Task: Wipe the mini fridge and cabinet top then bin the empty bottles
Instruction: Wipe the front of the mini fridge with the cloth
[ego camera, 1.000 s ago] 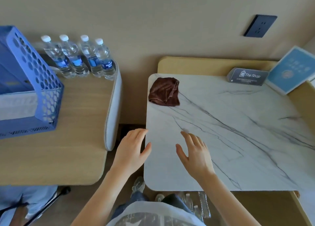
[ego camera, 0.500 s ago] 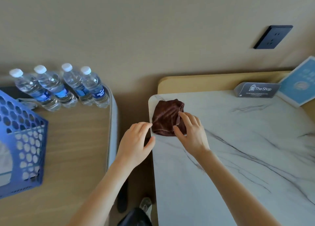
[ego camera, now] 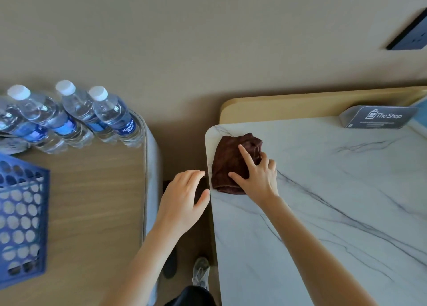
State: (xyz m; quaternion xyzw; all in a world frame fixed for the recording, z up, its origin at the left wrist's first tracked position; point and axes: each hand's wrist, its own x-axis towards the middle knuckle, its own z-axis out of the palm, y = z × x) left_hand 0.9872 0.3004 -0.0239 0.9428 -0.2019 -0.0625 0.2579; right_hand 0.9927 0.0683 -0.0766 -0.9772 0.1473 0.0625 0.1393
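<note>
Bottles (ego camera: 111,116) labelled Aquafina stand far left by blue basket (ego camera: 23,213); sign (ego camera: 379,117) reads "The Shop". I see right hand (ego camera: 258,178) spread on cloth (ego camera: 228,162), left hand (ego camera: 180,204) relaxed.

1. Blue basket (ego camera: 23,213), at 8 o'clock: blurred, cut off by the left edge.
2. Leftmost water bottle (ego camera: 11,121), at 9 o'clock: cap and left side out of frame.
3. Wall socket (ego camera: 411,35), at 2 o'clock: cut off by the right edge.
4. Shop sign (ego camera: 379,117), at 3 o'clock: small print too small to read.
5. Brown cloth (ego camera: 227,165): its right part is covered by the right hand (ego camera: 258,178).
</note>
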